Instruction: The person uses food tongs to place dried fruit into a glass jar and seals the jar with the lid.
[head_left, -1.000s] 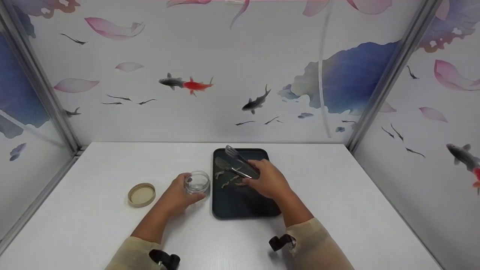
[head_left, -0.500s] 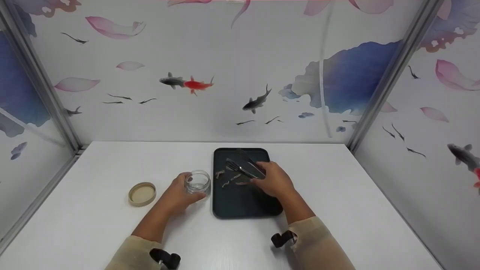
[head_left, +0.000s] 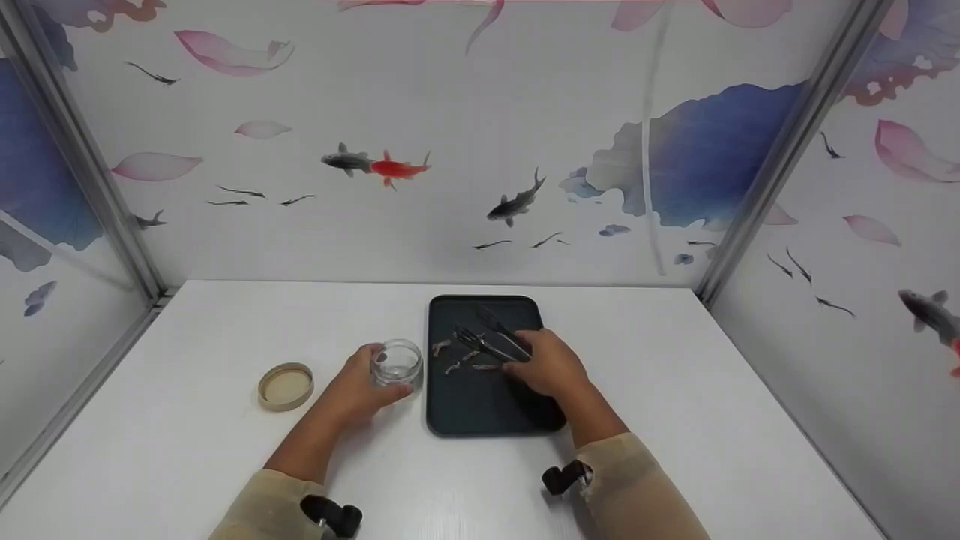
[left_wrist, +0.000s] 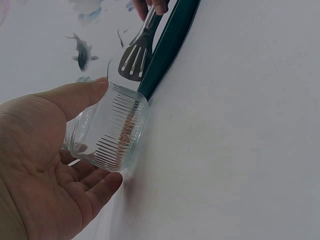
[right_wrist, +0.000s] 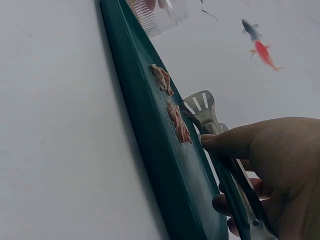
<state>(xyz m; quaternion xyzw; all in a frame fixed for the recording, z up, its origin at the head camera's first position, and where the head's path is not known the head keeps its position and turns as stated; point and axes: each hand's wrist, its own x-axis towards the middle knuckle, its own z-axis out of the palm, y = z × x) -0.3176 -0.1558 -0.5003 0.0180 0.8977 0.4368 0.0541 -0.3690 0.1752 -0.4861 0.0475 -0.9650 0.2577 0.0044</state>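
Note:
My left hand (head_left: 358,386) holds an uncovered clear glass jar (head_left: 397,361) just left of a dark green tray (head_left: 491,412), thumb on one side and fingers on the other. In the left wrist view, something reddish-brown shows through the ribbed wall of the jar (left_wrist: 112,130). Over the tray, my right hand (head_left: 551,364) grips metal tongs (right_wrist: 231,180) with slotted ends, their two arms spread apart. Several small, wrinkled brownish dried pieces (head_left: 452,368) lie on the tray around the tong tips. Two of these dried pieces (right_wrist: 178,123) show closely in the right wrist view.
A round tan lid (head_left: 286,387) lies on the white table (head_left: 187,457), left of the jar. White panels (head_left: 465,97) printed with fish and petals stand behind and at both sides, joined by metal posts (head_left: 787,150).
The tongs have come down from above the tray's far left to among the dried pieces, as my right hand shifted slightly right and nearer. The left hand and jar stay put.

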